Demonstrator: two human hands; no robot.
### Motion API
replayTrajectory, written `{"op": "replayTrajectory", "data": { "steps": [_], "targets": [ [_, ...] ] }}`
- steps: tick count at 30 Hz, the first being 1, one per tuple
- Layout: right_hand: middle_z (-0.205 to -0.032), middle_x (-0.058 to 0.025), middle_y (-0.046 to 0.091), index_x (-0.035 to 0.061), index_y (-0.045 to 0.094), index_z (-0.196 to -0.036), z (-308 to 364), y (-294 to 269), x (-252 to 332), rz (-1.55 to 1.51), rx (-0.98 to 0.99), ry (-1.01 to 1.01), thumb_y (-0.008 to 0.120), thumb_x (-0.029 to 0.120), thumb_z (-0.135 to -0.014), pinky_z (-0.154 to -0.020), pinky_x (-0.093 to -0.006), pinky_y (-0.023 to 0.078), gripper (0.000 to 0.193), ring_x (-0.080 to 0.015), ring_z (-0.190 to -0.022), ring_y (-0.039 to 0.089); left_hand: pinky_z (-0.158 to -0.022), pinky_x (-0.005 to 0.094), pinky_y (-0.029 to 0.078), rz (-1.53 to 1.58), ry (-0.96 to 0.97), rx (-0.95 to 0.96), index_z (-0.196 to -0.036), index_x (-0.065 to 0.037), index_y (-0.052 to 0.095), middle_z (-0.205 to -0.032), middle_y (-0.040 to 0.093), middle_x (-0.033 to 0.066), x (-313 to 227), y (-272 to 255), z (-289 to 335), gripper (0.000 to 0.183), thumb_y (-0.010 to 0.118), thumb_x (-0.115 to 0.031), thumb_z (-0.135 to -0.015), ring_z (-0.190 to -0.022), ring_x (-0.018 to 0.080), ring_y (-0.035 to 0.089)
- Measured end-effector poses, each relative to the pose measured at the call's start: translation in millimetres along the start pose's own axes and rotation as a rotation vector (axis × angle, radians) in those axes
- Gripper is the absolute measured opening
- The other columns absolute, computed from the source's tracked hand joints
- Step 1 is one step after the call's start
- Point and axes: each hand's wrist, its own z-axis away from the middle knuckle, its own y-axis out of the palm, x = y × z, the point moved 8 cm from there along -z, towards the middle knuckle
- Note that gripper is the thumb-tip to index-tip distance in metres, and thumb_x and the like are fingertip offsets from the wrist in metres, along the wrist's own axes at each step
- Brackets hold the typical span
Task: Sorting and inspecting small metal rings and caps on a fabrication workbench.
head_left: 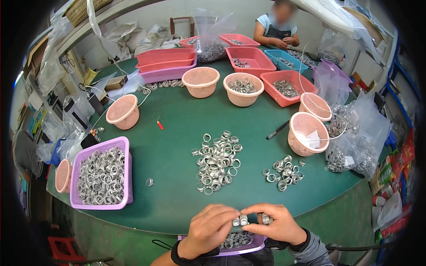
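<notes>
Both my hands are at the table's near edge, fingers closed. My left hand (209, 227) pinches a silver metal ring (235, 221). A second ring (243, 220) sits right beside it, between the thumb and fingertips of my right hand (277, 224). More rings (266, 218) are tucked inside that right hand; how many is hidden. Below my hands a purple tray (248, 251) on my lap holds more rings (237, 240). Ahead on the green table (173, 164) lie a large heap of rings (217, 164) and a smaller heap (286, 173) to its right.
A purple basket (129, 177) full of rings stands left, a lone ring (150, 182) beside it. Pink baskets (200, 84), red trays (250, 57) and ring-filled plastic bags (361, 137) line the far and right sides. A black pen (278, 129) lies right. Another person (276, 29) works at the far side.
</notes>
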Motion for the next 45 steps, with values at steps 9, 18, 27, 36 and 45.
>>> {"op": "replayTrajectory", "data": {
  "steps": [9,18,27,36,45],
  "targets": [
    [-0.103,-0.0125,0.049,0.0041,0.037,-0.117,31,29,-76,-1.289,0.066,0.404,0.045,0.02,-0.088,-0.06,-0.0222,0.045,0.034,-0.0145,-0.081,0.053,-0.061,0.0263,0.047,0.157,-0.225,0.215,-0.069,-0.005,0.058,-0.078,0.062,0.0038,3,46,1,0.012,0.064,0.003,-0.061,-0.068,0.0179,0.058],
    [-0.071,-0.0052,0.047,0.0054,0.048,-0.081,11,-46,-104,-0.687,-0.138,0.577,0.054,0.02,-0.085,-0.037,-0.0196,0.028,0.017,-0.0069,-0.048,0.039,-0.069,0.0313,0.045,0.122,-0.234,0.322,-0.081,-0.002,0.058,-0.085,0.058,0.0115,13,53,2,0.01,0.062,-0.005,-0.072,-0.078,0.0266,0.057],
    [-0.086,-0.0099,0.049,0.0053,0.053,-0.086,-53,-72,-92,1.102,-0.077,-0.263,0.055,0.01,-0.076,-0.065,-0.0355,0.041,0.012,-0.0277,-0.078,0.051,-0.064,0.0317,0.045,0.057,-0.288,0.335,-0.078,-0.001,0.058,-0.077,0.057,0.0116,22,36,19,0.007,0.06,-0.005,-0.073,-0.072,0.0267,0.057],
    [-0.088,-0.0125,0.051,0.0044,0.055,-0.085,-55,-71,-76,1.098,-0.062,-0.268,0.061,0.02,-0.071,-0.077,-0.0414,0.037,0.022,-0.0286,-0.086,0.048,-0.065,0.0316,0.045,-0.065,-0.328,0.391,-0.082,-0.006,0.06,-0.089,0.057,0.0087,60,16,33,0.014,0.064,-0.011,-0.07,-0.08,0.023,0.056],
    [-0.084,-0.0161,0.06,0.0022,0.056,-0.09,-143,-57,-65,0.918,0.196,0.173,0.061,0.024,-0.071,-0.069,-0.0377,0.046,0.029,-0.0313,-0.08,0.058,-0.077,0.0391,0.04,-0.483,-0.182,0.591,-0.103,-0.009,0.055,-0.107,0.048,0.012,85,18,5,0.034,0.063,-0.018,-0.071,-0.091,0.0303,0.05]
  ]
}}
